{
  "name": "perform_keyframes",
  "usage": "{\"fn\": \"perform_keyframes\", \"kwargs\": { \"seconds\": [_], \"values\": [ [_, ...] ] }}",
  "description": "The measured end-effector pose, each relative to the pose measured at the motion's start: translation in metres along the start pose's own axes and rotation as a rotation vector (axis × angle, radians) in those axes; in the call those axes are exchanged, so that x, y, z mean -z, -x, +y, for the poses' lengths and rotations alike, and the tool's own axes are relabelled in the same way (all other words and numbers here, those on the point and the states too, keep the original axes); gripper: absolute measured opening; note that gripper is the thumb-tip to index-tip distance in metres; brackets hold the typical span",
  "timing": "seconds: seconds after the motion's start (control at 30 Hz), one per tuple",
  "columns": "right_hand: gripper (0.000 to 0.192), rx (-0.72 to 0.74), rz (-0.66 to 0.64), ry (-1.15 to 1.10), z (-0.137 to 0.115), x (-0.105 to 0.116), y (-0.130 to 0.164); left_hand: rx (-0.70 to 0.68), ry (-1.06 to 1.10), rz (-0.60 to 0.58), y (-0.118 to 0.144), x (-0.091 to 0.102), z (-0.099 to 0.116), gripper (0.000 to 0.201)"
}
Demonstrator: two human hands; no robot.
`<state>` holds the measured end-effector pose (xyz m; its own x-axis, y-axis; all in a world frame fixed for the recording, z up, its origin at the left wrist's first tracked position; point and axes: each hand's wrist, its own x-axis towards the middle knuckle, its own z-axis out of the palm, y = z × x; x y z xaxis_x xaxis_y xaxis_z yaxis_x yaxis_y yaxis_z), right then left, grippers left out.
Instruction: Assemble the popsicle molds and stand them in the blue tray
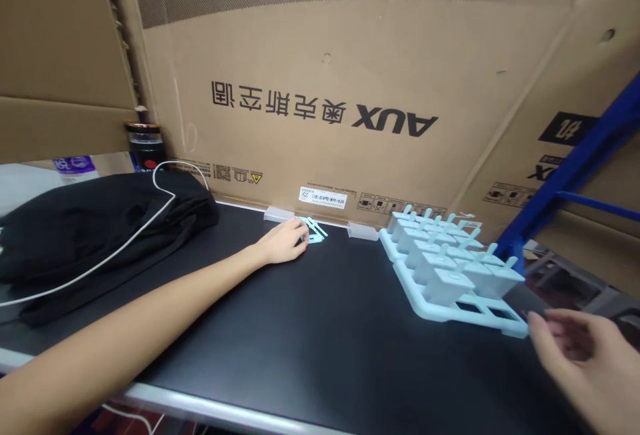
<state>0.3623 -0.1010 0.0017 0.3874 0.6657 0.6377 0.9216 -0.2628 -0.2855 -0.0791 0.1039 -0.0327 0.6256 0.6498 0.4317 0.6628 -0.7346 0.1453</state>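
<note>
left hand [286, 242] fingers close on pale blue sticks [314, 230]; right hand [580, 348], fingers loosely spread, touches mould tray [500, 320] corner.

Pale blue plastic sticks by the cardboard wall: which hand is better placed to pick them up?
Left. The left hand already rests on the pale blue plastic sticks, while the right hand hovers at the near corner of the light blue popsicle mould tray.

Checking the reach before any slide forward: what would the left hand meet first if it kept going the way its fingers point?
The left hand already touches the pale blue sticks; beyond them probably the clear block, though depth is unclear.
</note>
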Motion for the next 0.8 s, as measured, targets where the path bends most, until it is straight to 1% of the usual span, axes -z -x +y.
{"fn": "perform_keyframes", "kwargs": {
  "seconds": [0.07, 0.13, 0.17, 0.23, 0.3, 0.37, 0.43, 0.5, 0.6, 0.67, 0.8],
  "values": [
    [0.037, -0.078, -0.097, -0.072, -0.01, -0.002, -0.003, 0.013, 0.003, -0.003, 0.0, 0.0, 0.0, 0.013],
    [0.042, -0.106, -0.17, -0.146, -0.021, 0.002, -0.003, 0.027, 0.006, -0.013, 0.001, 0.0, 0.0, 0.015],
    [0.043, -0.11, -0.181, -0.175, -0.027, 0.004, -0.002, 0.034, 0.007, -0.021, 0.001, -0.001, 0.0, 0.017],
    [0.046, -0.097, -0.163, -0.22, -0.041, 0.007, 0.001, 0.046, 0.009, -0.038, 0.001, -0.002, -0.001, 0.02],
    [0.049, -0.057, -0.14, -0.254, -0.055, 0.005, 0.005, 0.057, 0.01, -0.052, 0.001, -0.003, -0.002, 0.022],
    [0.057, -0.027, -0.149, -0.286, -0.067, -0.003, 0.006, 0.065, 0.008, -0.061, 0.001, -0.004, -0.002, 0.023],
    [0.066, -0.038, -0.199, -0.294, -0.075, -0.017, 0.004, 0.068, 0.007, -0.068, 0.001, -0.004, -0.002, 0.023],
    [0.068, -0.056, -0.259, -0.26, -0.077, -0.03, 0.0, 0.069, 0.006, -0.072, 0.001, -0.003, -0.002, 0.023],
    [0.056, -0.004, -0.342, -0.12, -0.073, -0.041, -0.004, 0.067, 0.006, -0.075, 0.001, -0.002, -0.001, 0.023],
    [0.053, 0.051, -0.374, -0.019, -0.071, -0.042, -0.005, 0.063, 0.006, -0.073, 0.001, -0.001, 0.0, 0.022],
    [0.052, 0.096, -0.36, 0.074, -0.074, -0.039, -0.001, 0.05, 0.007, -0.075, 0.0, -0.002, 0.0, 0.021]
  ]
}}
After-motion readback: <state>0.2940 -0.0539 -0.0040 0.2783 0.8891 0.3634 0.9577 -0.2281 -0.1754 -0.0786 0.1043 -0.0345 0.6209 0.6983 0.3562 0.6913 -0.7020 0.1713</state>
